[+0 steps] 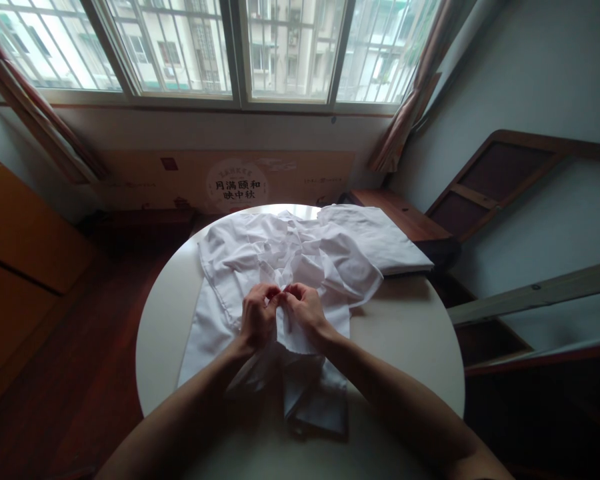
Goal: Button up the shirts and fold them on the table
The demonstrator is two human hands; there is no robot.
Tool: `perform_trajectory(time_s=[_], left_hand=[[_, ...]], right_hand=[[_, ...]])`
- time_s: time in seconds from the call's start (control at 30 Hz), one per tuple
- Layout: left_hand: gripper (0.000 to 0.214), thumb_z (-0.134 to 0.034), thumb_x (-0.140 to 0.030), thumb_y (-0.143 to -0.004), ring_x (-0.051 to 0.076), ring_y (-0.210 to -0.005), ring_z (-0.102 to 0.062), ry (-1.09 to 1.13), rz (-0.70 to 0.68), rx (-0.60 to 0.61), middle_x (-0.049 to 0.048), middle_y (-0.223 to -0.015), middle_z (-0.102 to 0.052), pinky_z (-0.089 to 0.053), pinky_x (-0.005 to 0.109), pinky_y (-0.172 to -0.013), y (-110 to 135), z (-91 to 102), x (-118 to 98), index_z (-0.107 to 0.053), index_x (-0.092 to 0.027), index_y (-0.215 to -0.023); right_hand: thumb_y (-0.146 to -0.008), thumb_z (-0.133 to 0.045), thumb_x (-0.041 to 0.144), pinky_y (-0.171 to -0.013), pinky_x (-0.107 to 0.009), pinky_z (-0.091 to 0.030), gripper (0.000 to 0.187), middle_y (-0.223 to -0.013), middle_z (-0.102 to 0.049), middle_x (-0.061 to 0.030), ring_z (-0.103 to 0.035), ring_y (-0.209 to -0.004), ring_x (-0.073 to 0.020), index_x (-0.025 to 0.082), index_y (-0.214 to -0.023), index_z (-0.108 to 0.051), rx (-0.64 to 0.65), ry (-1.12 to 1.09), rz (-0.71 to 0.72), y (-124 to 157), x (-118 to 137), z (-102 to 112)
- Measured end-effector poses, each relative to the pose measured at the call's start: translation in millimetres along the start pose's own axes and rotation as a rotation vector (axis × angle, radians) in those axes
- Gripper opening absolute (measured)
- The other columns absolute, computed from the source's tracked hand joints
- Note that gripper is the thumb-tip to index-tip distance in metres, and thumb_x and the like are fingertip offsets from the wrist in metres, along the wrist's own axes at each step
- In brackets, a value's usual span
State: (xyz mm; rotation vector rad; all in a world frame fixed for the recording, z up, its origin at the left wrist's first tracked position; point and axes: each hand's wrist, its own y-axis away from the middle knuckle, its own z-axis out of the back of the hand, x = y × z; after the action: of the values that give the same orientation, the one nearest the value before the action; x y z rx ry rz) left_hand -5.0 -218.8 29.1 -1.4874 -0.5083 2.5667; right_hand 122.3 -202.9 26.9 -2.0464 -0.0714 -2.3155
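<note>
A crumpled white shirt point(290, 260) lies spread across a round white table point(410, 333). My left hand point(257, 317) and my right hand point(305, 310) meet over the middle of the shirt, fingertips almost touching. Both hands are closed, pinching the fabric along the shirt's front edge. The lower part of the shirt point(310, 393) hangs toward me between my forearms.
A folded white cloth point(380, 240) rests at the table's far right, overhanging a dark wooden bench point(405, 217). A cardboard box point(230, 180) stands under the barred window point(240, 47). Wooden frames point(505, 173) lean on the right wall. An orange cabinet point(20, 260) is at left.
</note>
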Motion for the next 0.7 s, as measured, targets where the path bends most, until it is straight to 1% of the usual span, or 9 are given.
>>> perform_trajectory(time_s=[0.07, 0.17, 0.23, 0.3, 0.37, 0.5, 0.6, 0.67, 0.7], left_hand=[[0.017, -0.055, -0.030, -0.083, 0.015, -0.072, -0.058, 0.063, -0.011, 0.033, 0.0033, -0.079, -0.063, -0.046, 0.026, -0.068, -1.1, 0.3, -0.4, -0.064, -0.017, -0.079], [0.019, -0.051, -0.028, -0.085, 0.016, -0.078, -0.060, 0.155, -0.051, 0.110, 0.0046, -0.084, -0.066, -0.048, 0.026, -0.073, -5.5, 2.7, 2.4, -0.067, -0.017, -0.082], [0.018, -0.052, -0.026, -0.084, 0.016, -0.082, -0.062, 0.175, -0.072, 0.140, 0.0055, -0.088, -0.067, -0.049, 0.027, -0.076, -7.6, 4.2, 5.1, -0.068, -0.017, -0.084], [0.018, -0.054, -0.027, -0.083, 0.016, -0.082, -0.062, 0.148, -0.081, 0.123, 0.0058, -0.090, -0.068, -0.049, 0.027, -0.076, -7.9, 4.6, 6.9, -0.068, -0.018, -0.089], [0.019, -0.056, -0.027, -0.081, 0.016, -0.077, -0.062, 0.079, -0.082, 0.073, 0.0048, -0.086, -0.068, -0.049, 0.027, -0.073, -6.6, 4.0, 7.2, -0.066, -0.018, -0.095], [0.020, -0.059, -0.021, -0.075, 0.014, -0.068, -0.060, -0.008, -0.084, 0.039, 0.0008, -0.073, -0.065, -0.049, 0.025, -0.069, -3.4, 1.3, 6.4, -0.062, -0.018, -0.095], [0.014, -0.060, -0.024, -0.075, 0.013, -0.068, -0.060, 0.085, -0.036, 0.102, 0.0015, -0.075, -0.065, -0.049, 0.025, -0.068, -5.3, 0.7, 8.9, -0.062, -0.017, -0.088], [0.016, -0.063, -0.029, -0.073, 0.013, -0.068, -0.060, 0.211, 0.034, 0.125, 0.0024, -0.077, -0.066, -0.049, 0.026, -0.067, -9.7, 2.9, 12.5, -0.062, -0.017, -0.083], [0.018, -0.064, -0.031, -0.072, 0.014, -0.068, -0.060, 0.269, 0.076, 0.111, 0.0026, -0.076, -0.066, -0.049, 0.026, -0.066, -12.7, 5.2, 14.7, -0.062, -0.016, -0.082]], right_hand=[[-0.066, -0.066, 0.034, -0.054, -0.023, -0.037, 0.019, -0.062, -0.058, 0.0005, -0.048, -0.057, -0.0105, 0.016, -0.067, -0.059, -0.011, -0.159, -0.057, -1.3, 0.0, -1.5], [-0.061, -0.071, 0.034, -0.050, -0.022, -0.032, 0.023, -0.056, -0.052, 0.0036, -0.040, -0.051, -0.0071, 0.016, -0.064, -0.059, 0.028, -0.358, -0.165, -1.7, 1.1, -1.1], [-0.060, -0.072, 0.035, -0.051, -0.022, -0.032, 0.024, -0.058, -0.055, 0.0026, -0.041, -0.051, -0.0071, 0.015, -0.068, -0.061, 0.074, -0.440, -0.236, -0.6, 3.6, 1.0], [-0.060, -0.072, 0.034, -0.052, -0.023, -0.034, 0.026, -0.063, -0.060, -0.0003, -0.046, -0.053, -0.0086, 0.014, -0.074, -0.064, 0.125, -0.491, -0.286, 1.1, 7.3, 3.2], [-0.060, -0.072, 0.032, -0.055, -0.023, -0.037, 0.025, -0.068, -0.063, -0.0025, -0.051, -0.058, -0.0103, 0.014, -0.077, -0.066, 0.125, -0.499, -0.289, 2.7, 10.4, 4.1], [-0.059, -0.073, 0.032, -0.058, -0.023, -0.039, 0.022, -0.066, -0.063, -0.0013, -0.052, -0.060, -0.0107, 0.014, -0.068, -0.065, 0.073, -0.388, -0.180, 3.3, 9.5, 0.5], [-0.056, -0.074, 0.033, -0.054, -0.023, -0.036, 0.024, -0.062, -0.059, 0.0002, -0.049, -0.056, -0.0092, 0.014, -0.066, -0.062, 0.061, -0.396, -0.224, 0.7, 5.6, 0.3], [-0.058, -0.072, 0.035, -0.051, -0.023, -0.034, 0.026, -0.060, -0.056, 0.0018, -0.046, -0.052, -0.0081, 0.015, -0.067, -0.060, 0.030, -0.388, -0.267, -3.6, 4.8, 6.6], [-0.059, -0.071, 0.038, -0.050, -0.023, -0.033, 0.027, -0.059, -0.054, 0.0026, -0.044, -0.050, -0.0079, 0.016, -0.068, -0.059, 0.004, -0.363, -0.271, -6.8, 5.2, 12.1]])
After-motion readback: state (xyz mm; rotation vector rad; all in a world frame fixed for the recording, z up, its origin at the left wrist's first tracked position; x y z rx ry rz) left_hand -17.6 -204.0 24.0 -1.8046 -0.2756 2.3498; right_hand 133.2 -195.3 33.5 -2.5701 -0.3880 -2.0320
